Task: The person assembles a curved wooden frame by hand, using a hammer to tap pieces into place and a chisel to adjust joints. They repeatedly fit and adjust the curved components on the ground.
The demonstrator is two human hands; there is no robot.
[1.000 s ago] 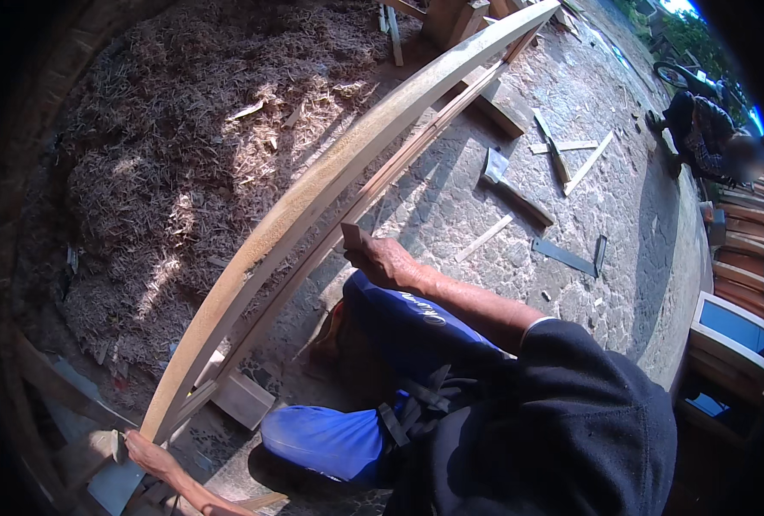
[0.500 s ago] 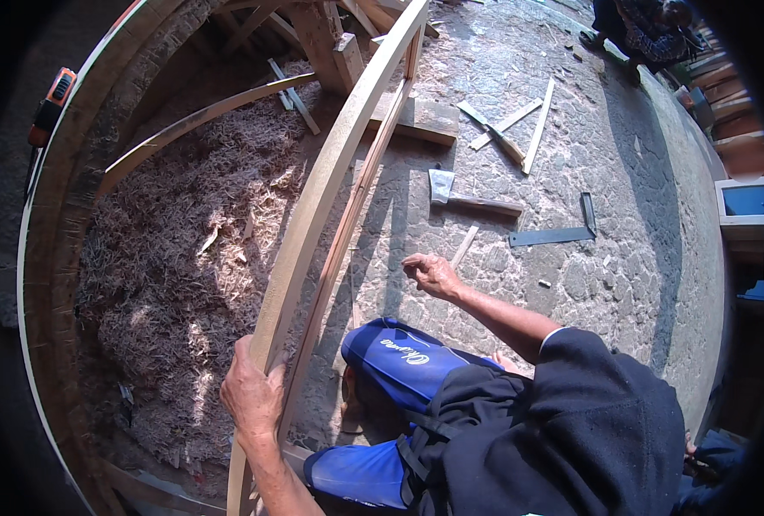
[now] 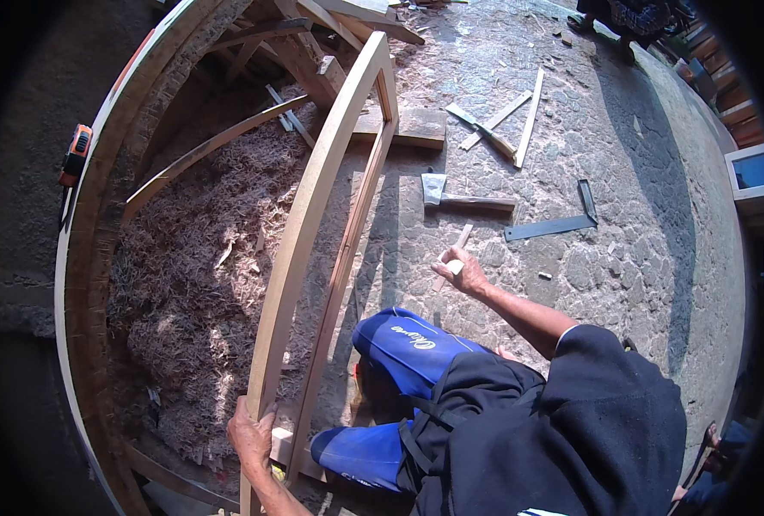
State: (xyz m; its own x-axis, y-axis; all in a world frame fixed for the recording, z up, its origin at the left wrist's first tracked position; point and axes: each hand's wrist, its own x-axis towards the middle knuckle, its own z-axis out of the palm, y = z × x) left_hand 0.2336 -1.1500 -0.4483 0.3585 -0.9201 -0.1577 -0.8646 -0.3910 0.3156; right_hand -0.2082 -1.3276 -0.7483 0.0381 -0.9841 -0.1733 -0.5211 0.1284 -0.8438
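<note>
A long, narrow wooden frame [image 3: 294,249] with a slightly curved near rail stands tilted in front of me. My left hand [image 3: 254,439] is closed around that rail near its lower end, fingers on the outer side and thumb on the inner. To the right of the frame, above the ground, my right hand [image 3: 466,273] is closed on a small pale yellow piece [image 3: 456,267], too small to name surely. A thin wooden strip [image 3: 465,234] lies on the ground behind this hand, partly hidden by it. Past it lies a hatchet [image 3: 459,199] with a wooden handle.
A metal try square [image 3: 554,227] lies right of the hatchet, with crossed wood strips [image 3: 502,120] and a thick wooden block [image 3: 416,129] farther off. Left are a shavings heap [image 3: 193,292], a large curved wooden rim [image 3: 89,258] and an orange-black tape measure [image 3: 76,155]. A person stands far right.
My right hand has moved slightly right and turned, and a pale yellow piece now shows in it. My left hand is lower, with the frame's far end shifted nearer and into view.
</note>
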